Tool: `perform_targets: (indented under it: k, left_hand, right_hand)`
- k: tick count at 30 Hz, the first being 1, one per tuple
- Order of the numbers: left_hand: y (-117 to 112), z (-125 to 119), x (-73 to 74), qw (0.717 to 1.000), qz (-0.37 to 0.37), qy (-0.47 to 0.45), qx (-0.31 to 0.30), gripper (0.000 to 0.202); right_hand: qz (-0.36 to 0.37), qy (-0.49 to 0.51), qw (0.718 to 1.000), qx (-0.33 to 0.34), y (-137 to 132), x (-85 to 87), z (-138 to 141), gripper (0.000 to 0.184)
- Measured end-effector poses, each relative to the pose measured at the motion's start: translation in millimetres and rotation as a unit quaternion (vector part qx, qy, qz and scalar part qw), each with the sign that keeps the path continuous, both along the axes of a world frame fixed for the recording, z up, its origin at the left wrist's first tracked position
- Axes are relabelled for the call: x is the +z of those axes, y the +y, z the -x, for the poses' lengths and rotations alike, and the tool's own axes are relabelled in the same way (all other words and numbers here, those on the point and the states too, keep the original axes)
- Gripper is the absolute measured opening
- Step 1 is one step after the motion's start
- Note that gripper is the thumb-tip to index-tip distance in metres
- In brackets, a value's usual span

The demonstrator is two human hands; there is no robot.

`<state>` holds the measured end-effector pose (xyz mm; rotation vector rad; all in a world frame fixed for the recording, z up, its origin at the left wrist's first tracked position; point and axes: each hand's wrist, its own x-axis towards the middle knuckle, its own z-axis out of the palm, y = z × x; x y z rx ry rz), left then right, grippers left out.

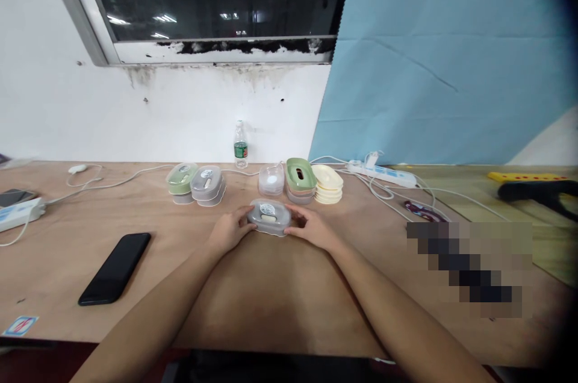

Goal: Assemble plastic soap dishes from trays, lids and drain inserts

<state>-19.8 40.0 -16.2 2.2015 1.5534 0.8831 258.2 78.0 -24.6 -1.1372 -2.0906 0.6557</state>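
Observation:
A small grey lidded box (270,217) with a see-through cover and a round white label sits on the wooden table in front of me. My left hand (232,227) grips its left end, thumb at the front and fingers behind. On the right end, my right hand (311,226) holds it the same way. Just behind stand a stack of clear lids (271,180), a stack topped by a green tray with a slot (300,174), and a stack of cream trays (328,184). To the left are similar lidded boxes, one green (182,181) and one grey (208,185).
A black phone (114,268) lies at the left front. Power strips (383,173) with white cables lie at the back right and far left. A plastic bottle (241,145) stands by the wall. A blurred-out dark object (469,271) lies at right.

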Motion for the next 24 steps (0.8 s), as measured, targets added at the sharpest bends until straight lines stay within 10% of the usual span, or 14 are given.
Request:
perform_targets:
  k: [11, 24]
  left_hand:
    - [6, 10, 3.3, 0.981, -0.178, -0.030, 0.074, 0.034]
    - [-3, -4, 5.8, 0.982, -0.102, 0.152, 0.052, 0.063]
  right_hand:
    - [-0.023, -0.072, 0.993, 0.087, -30, 15.6, 26, 0.039]
    - [-0.004, -0.019, 0.999, -0.030, -8, 5.8, 7, 0.033]
